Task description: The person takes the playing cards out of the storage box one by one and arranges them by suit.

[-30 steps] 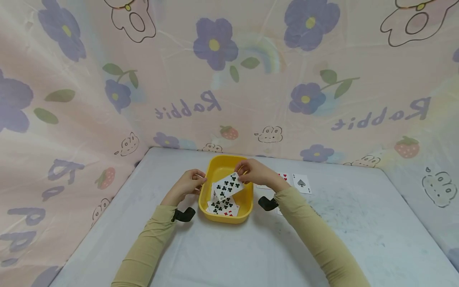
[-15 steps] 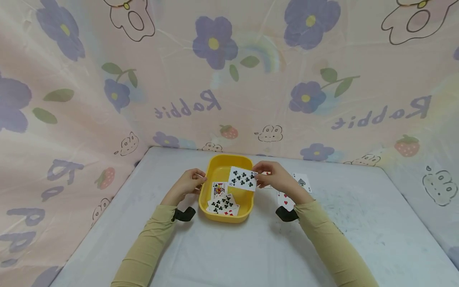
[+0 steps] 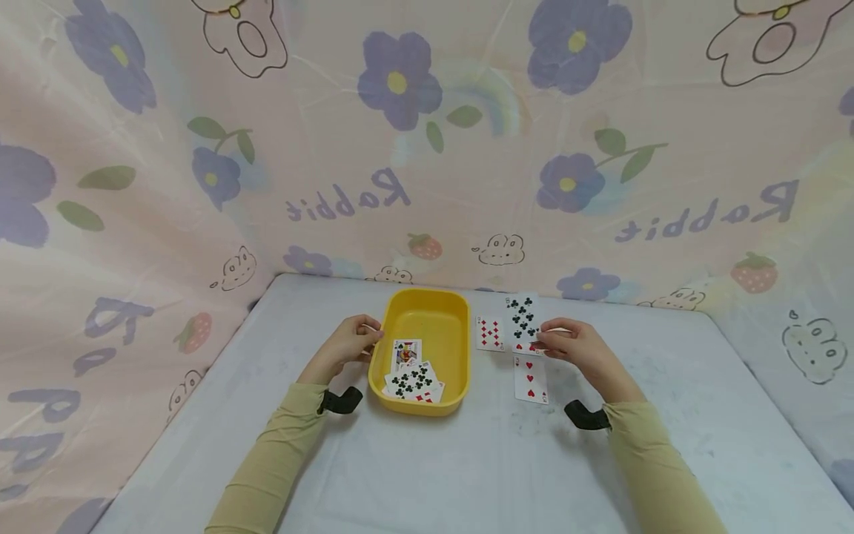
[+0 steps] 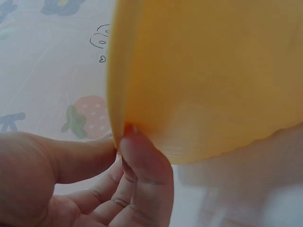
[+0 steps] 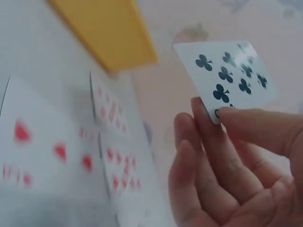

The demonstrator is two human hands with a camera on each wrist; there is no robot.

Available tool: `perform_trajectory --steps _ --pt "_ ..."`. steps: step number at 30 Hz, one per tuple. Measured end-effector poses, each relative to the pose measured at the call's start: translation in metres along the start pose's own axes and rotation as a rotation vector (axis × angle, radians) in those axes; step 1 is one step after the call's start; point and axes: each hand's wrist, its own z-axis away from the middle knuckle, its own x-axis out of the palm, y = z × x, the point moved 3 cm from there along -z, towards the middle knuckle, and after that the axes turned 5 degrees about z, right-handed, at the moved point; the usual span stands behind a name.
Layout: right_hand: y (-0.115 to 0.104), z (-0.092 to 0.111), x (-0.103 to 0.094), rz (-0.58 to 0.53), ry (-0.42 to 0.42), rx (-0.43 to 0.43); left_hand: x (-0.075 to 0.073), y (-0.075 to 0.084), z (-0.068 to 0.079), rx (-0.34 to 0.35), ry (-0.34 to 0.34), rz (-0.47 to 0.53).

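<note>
My left hand [image 3: 347, 343] grips the left rim of a yellow plastic tray [image 3: 462, 348], thumb outside and fingers at the wall in the left wrist view. My right hand [image 3: 582, 354] pinches an eight of clubs playing card [image 3: 523, 315] at its corner, raised over the cards right of the tray. Below it, a hearts card [image 3: 523, 348] is mostly covered by the held card. Beside that lie a diamonds card [image 3: 490, 334] and, nearer me, a three of hearts [image 3: 531, 380]. Inside the tray are a face card [image 3: 406, 352], clubs cards [image 3: 410, 382] and a red diamond card [image 3: 434, 394].
A white-covered table [image 3: 414, 475] carries everything. A printed curtain [image 3: 467, 170] with flowers and rabbits rises behind the table and along its sides. Dark straps with black mounts [image 3: 343, 400] sit on both wrists.
My right hand has carried the eight of clubs from over the tray to the right, turning it upright above the laid-out cards. The left hand has stayed on the tray rim.
</note>
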Motion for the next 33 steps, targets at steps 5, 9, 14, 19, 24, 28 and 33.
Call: perform_trajectory --steps 5,9,14,19,24,28,33 --pt "0.024 0.007 -0.026 -0.047 0.013 0.066 0.001 0.001 0.003 0.017 -0.010 0.002" --pt "0.038 0.014 -0.046 -0.062 0.059 0.106 0.000 0.000 0.002 0.017 -0.016 0.008" --pt "0.052 0.020 -0.067 -0.106 0.149 0.149 0.000 -0.001 0.000 0.005 -0.007 0.014" --pt "0.065 0.026 -0.080 -0.118 0.231 0.194 0.000 -0.001 0.000 0.005 -0.007 0.008" --pt "0.072 0.028 -0.088 -0.061 0.296 0.248 0.000 -0.001 0.002 0.009 -0.003 0.000" --pt "0.075 0.029 -0.092 -0.041 0.341 0.288 0.000 0.000 0.002 0.018 -0.004 0.002" --pt "0.079 0.029 -0.094 -0.013 0.365 0.312 0.001 -0.001 0.001 0.011 -0.003 0.010"
